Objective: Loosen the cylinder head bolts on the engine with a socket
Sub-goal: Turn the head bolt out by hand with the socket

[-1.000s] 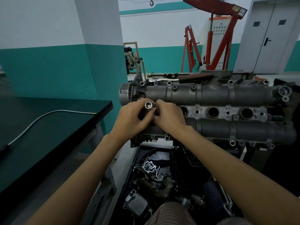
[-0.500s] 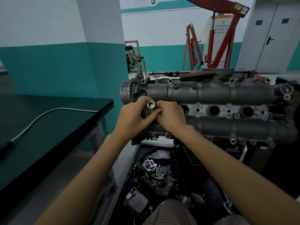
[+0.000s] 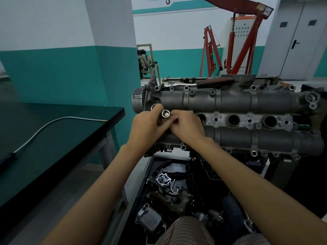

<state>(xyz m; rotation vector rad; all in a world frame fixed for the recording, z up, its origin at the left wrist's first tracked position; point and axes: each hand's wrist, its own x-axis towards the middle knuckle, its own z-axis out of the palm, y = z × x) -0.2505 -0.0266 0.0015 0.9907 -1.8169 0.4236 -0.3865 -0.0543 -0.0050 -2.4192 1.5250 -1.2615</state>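
Over the engine's (image 3: 230, 101) left end, left hand (image 3: 146, 128) and right hand (image 3: 187, 127) still pinch the socket (image 3: 165, 113), barely shifted; bolts apparently untouched, ratchet (image 3: 198, 83) idle behind

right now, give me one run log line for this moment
left hand: grips socket | right hand: pinches socket | socket: open end up, above engine left end | ratchet: untouched on engine's far side
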